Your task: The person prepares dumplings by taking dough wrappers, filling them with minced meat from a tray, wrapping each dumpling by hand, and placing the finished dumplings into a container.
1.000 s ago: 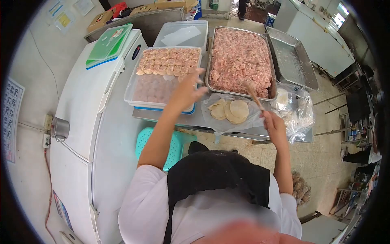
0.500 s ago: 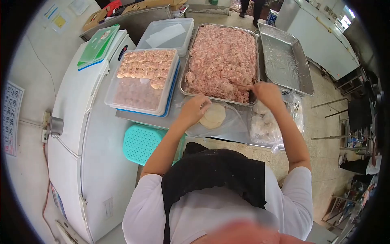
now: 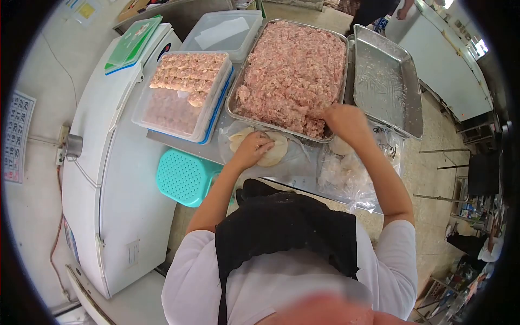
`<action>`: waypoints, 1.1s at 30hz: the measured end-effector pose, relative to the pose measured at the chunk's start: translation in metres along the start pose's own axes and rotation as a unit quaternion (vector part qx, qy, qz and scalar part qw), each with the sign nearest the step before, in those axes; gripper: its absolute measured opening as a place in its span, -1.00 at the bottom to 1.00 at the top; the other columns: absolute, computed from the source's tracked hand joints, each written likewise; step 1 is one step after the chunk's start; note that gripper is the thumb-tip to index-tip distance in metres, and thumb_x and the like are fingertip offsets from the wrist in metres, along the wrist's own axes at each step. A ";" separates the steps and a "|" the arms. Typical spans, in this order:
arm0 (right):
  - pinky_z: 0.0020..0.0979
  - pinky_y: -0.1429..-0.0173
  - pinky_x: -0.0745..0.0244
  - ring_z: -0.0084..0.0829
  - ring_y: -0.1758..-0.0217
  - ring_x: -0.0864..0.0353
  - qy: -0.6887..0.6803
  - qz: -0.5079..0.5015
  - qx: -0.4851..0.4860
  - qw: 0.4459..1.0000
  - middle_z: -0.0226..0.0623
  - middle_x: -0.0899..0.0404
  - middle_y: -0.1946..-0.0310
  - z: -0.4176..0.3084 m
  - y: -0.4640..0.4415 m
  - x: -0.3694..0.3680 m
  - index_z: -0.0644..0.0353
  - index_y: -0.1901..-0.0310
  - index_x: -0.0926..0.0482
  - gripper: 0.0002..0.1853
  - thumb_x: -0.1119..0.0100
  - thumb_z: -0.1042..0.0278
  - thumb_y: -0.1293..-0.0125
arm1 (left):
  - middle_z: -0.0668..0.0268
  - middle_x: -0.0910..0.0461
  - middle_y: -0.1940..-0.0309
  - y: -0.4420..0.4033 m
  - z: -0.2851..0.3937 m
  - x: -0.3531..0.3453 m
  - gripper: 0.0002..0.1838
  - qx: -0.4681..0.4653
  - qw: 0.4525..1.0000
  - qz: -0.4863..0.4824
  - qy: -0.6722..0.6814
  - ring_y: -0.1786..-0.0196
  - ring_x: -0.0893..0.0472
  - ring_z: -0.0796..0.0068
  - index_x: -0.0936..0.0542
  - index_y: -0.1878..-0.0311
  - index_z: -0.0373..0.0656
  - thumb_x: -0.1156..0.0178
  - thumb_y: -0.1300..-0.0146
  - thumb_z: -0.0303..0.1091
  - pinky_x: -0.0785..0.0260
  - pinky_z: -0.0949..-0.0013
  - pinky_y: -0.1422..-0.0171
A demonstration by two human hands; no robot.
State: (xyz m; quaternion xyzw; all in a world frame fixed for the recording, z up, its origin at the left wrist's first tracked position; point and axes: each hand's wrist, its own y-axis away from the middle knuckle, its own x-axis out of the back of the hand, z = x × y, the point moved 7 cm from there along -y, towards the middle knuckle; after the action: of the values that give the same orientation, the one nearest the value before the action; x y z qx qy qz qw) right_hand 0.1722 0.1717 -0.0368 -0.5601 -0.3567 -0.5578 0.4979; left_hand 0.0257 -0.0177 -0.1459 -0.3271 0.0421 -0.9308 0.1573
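Observation:
Round, pale dough wrappers point(image 3: 274, 154) lie on clear plastic at the front of the table. My left hand point(image 3: 253, 150) is over them, its bent fingers gripping a wrapper, with another pale dough edge showing to its left. A large metal tray point(image 3: 232, 110) beyond them is heaped with ground meat point(image 3: 298, 70). At the tray's near right corner, my right hand point(image 3: 346, 123) is closed on a thin stick-like spreader, now mostly hidden behind the fingers and at the meat.
Left stands a clear container point(image 3: 142, 116) with rows of filled dumplings. Behind it is a lidded plastic box point(image 3: 246, 35). An oily metal tray point(image 3: 414, 108) is on the right, near a plastic bag point(image 3: 352, 176) of pale dough. A turquoise stool point(image 3: 184, 179) stands below.
My left hand has moved from the wrappers' left edge onto them, and dough now shows on both sides. My right hand has moved slightly left and the stick is less visible. The view has shifted.

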 end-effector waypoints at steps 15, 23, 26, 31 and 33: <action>-0.08 0.25 -0.49 -0.08 0.35 -0.63 -0.164 -0.043 -0.023 0.985 -0.12 -0.60 0.52 0.006 0.012 0.002 0.19 0.44 -0.60 -0.59 0.01 0.03 -0.40 | 0.27 -0.62 0.04 0.004 -0.006 0.051 -0.68 0.189 0.914 0.248 0.258 -0.01 -0.54 0.54 -0.57 -0.07 -0.26 -0.13 -0.36 -0.28 -0.37 0.41 -0.12; -0.08 0.24 -0.52 -0.13 0.32 -0.68 -0.072 -0.136 -0.074 0.985 -0.09 -0.65 0.44 -0.042 0.016 -0.025 0.14 0.39 -0.66 -0.61 0.05 0.10 -0.41 | 0.25 -0.61 0.07 0.009 -0.010 0.072 -0.66 0.212 0.741 0.367 0.522 -0.01 -0.56 0.48 -0.53 -0.09 -0.29 -0.14 -0.38 -0.26 -0.41 0.38 -0.12; -0.08 0.24 -0.51 -0.11 0.32 -0.67 -0.150 -0.085 -0.129 0.976 -0.12 -0.65 0.44 -0.040 0.019 -0.014 0.14 0.38 -0.67 -0.61 0.03 0.07 -0.41 | 0.27 -0.60 0.07 0.004 -0.018 0.082 -0.67 0.184 0.754 0.361 0.517 0.00 -0.56 0.50 -0.52 -0.09 -0.29 -0.16 -0.38 -0.28 -0.43 0.39 -0.10; -0.17 0.31 -0.47 -0.14 0.38 -0.61 -0.087 -0.019 -0.120 0.989 -0.19 -0.59 0.50 -0.029 0.007 0.040 0.12 0.29 -0.69 -0.69 -0.13 0.05 -0.33 | 0.26 -0.60 0.06 -0.009 -0.025 0.105 -0.69 0.138 0.762 0.327 0.542 0.04 -0.58 0.50 -0.51 -0.10 -0.30 -0.18 -0.36 -0.36 -0.44 0.39 -0.09; -0.18 0.32 -0.47 -0.15 0.39 -0.60 -0.045 -0.008 -0.117 0.992 -0.23 -0.57 0.51 -0.029 -0.006 0.056 0.12 0.33 -0.69 -0.71 -0.17 0.06 -0.31 | 0.26 -0.60 0.05 -0.012 -0.030 0.111 -0.69 0.137 0.765 0.314 0.546 0.03 -0.58 0.49 -0.50 -0.11 -0.30 -0.16 -0.37 -0.37 -0.44 0.38 -0.10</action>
State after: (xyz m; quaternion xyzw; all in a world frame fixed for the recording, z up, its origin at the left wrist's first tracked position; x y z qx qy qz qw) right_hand 0.1657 0.1368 0.0154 -0.6359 -0.3156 -0.5741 0.4079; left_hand -0.0782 -0.0422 -0.1012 0.2926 0.0934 -0.8468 0.4343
